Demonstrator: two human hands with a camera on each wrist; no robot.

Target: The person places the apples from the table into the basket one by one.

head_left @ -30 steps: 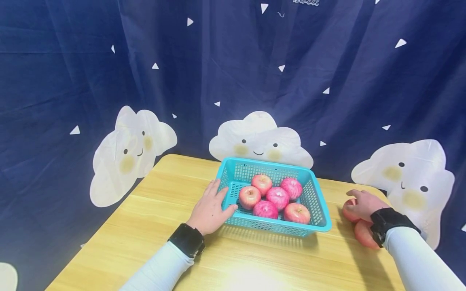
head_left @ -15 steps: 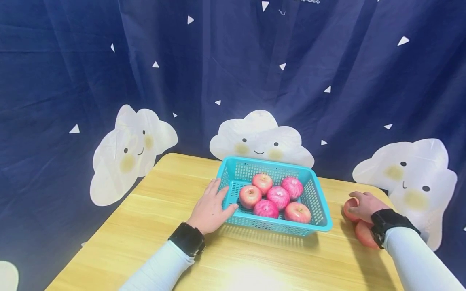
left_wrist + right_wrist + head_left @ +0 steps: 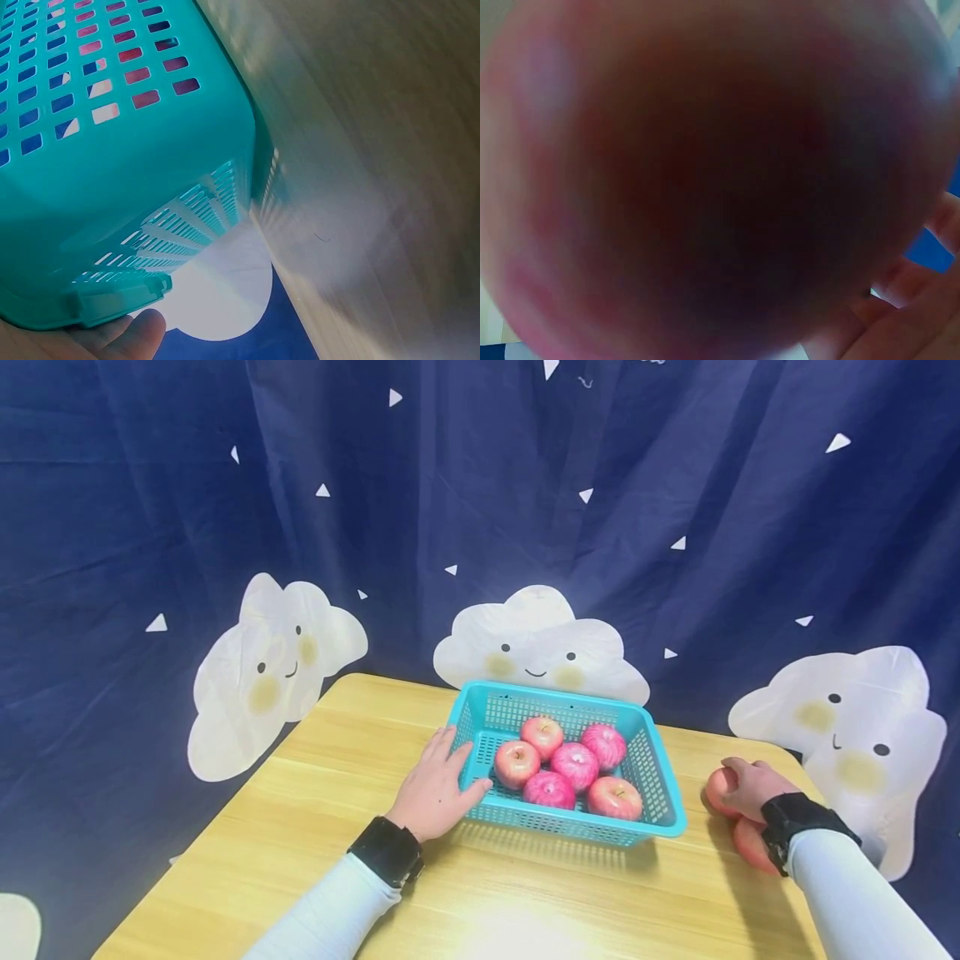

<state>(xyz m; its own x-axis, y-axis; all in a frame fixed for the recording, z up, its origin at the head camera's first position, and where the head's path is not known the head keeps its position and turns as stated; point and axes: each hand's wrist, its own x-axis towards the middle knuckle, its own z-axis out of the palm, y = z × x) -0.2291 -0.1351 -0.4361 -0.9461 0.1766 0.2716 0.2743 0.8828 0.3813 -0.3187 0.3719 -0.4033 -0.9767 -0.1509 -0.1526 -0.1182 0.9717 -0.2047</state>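
Note:
A turquoise plastic basket [image 3: 555, 817] with perforated walls holds several red-pink apples [image 3: 575, 766]. My left hand [image 3: 435, 795] rests on its left rim, fingers spread and fairly straight. Seen from the left wrist, fingertips [image 3: 139, 337] lie against the rim of the basket [image 3: 127, 150]. Right of the basket, two more apples sit on the table. My right hand [image 3: 753, 789] grips the farther apple [image 3: 717, 793] from above, covering part of it. The nearer apple [image 3: 752, 846] lies under the wrist; one apple [image 3: 705, 172] fills most of the right wrist view.
The light wooden table [image 3: 300, 827] has its far edge just behind the basket. A dark blue curtain [image 3: 510, 510] with white triangles and smiling clouds hangs behind it. Black bands [image 3: 386, 853] are worn on both wrists.
The right hand's fingers have come down and closed in around the farther apple. The left hand and the basket keep their places; the head view has tilted slightly.

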